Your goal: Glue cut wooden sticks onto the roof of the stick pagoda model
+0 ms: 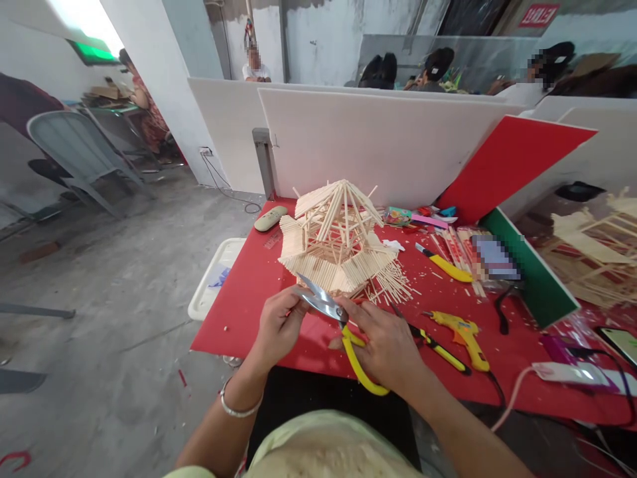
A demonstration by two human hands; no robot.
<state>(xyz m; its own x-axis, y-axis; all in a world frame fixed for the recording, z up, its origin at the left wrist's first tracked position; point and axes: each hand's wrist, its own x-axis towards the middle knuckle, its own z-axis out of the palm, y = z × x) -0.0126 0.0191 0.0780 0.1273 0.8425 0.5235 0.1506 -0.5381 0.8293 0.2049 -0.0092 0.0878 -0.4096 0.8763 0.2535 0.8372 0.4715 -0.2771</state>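
My right hand is closed around scissors with yellow handles; their metal blades are spread and point up to the left. My left hand is pinched at the blades, with thumb and fingers together; what it holds there is too small to make out. Just beyond both hands stands a model pavilion built of thin wooden sticks, with a pointed upper roof and a wider lower one. Loose sticks lie in a heap at its right side.
On the red tabletop to the right lie a yellow utility knife, pliers, a yellow glue gun and a power strip. White boards stand behind. A co-worker's stick model is at the far right.
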